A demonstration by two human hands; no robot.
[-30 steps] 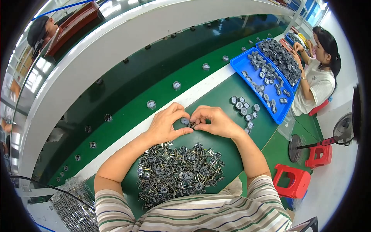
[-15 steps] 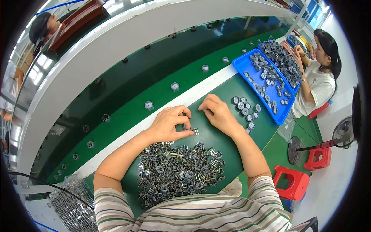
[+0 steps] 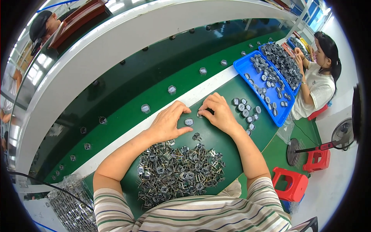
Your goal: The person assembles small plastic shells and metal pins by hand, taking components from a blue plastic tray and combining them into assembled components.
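Note:
My left hand rests on the green tabletop, thumb and fingers spread apart. Between them a round grey cap with a pale face lies on the table. My right hand pinches a small roundish part, mostly covered by the fingertips. Just beyond my left thumb lies a single dark plug insert with metal pins. A large heap of similar pinned inserts spreads between my forearms. Right of my right hand, several grey round pieces stand in a loose group.
Past a white ledge, a green conveyor belt carries spaced round pieces. Blue trays of grey parts stand at the right, where a co-worker handles parts. Red stools and a fan are on the right; stacked strips lie lower left.
The pinned insert has left my left fingers and lies on the table. My left hand has opened, uncovering the round cap. A small part now shows at my right fingertips. Belt pieces shifted left.

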